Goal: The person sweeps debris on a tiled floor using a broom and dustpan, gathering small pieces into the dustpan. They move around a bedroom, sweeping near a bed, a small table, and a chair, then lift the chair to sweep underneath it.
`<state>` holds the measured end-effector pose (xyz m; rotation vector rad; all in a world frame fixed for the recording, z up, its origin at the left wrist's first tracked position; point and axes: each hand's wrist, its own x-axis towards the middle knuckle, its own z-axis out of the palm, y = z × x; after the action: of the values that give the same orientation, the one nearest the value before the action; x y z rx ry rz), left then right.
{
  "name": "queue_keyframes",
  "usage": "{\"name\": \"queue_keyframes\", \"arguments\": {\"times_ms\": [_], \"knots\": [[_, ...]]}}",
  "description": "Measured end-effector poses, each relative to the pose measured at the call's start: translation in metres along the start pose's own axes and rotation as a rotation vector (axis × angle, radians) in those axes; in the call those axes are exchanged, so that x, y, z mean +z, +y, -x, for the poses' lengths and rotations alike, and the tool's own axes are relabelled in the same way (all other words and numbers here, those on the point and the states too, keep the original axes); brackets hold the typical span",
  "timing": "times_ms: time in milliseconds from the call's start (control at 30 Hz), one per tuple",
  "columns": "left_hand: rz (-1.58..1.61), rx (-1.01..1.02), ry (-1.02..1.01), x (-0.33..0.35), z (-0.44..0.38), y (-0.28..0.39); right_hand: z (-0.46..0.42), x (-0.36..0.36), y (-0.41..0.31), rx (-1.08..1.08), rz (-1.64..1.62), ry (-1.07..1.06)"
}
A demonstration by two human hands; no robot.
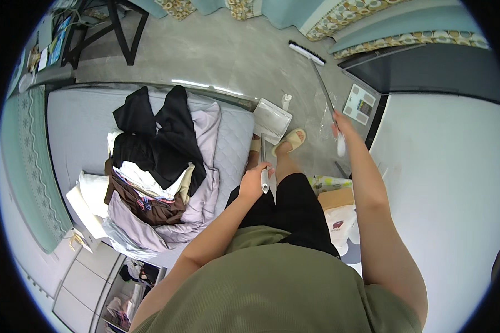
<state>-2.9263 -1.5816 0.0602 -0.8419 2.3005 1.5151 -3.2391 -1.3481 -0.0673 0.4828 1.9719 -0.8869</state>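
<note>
My left hand (253,181) grips the handle of a dustpan (273,120), whose white pan rests near my feet beside the bed. My right hand (344,125) is closed around the handle of a broom (307,53). The broom's white head with dark bristles lies out on the grey tiled floor, near the curtains. Just beyond the dustpan is a small crumpled white item (286,101). A clear plastic wrapper (326,110) lies on the floor left of the broom hand.
A bed (237,137) with piled clothes (150,158) stands at the left. A bathroom scale (359,104) is by the right wall. Bags (339,220) stand near my right leg. A black-legged table (116,33) and curtains (275,12) border the floor; an open drawer (129,291) is lower left.
</note>
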Motion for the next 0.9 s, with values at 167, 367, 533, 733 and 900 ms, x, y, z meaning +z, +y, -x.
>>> {"name": "queue_keyframes", "arguments": {"times_ms": [167,367,533,733,900], "knots": [[-0.038,-0.011,-0.100,0.000,0.006,0.002,-0.026,0.041,-0.020,0.129,-0.310,-0.046],[0.029,0.029,-0.130,0.016,0.002,-0.015,0.034,0.066,0.096,0.266,-0.190,-0.054],[-0.027,0.087,-0.160,0.033,-0.006,-0.015,0.113,0.040,0.160,0.363,-0.450,-0.136],[-0.053,0.098,-0.131,0.044,-0.014,0.008,0.142,-0.020,0.185,0.351,-0.677,-0.097],[-0.086,0.174,-0.114,0.053,-0.012,0.028,0.107,-0.051,0.188,0.478,-0.866,-0.016]]}}
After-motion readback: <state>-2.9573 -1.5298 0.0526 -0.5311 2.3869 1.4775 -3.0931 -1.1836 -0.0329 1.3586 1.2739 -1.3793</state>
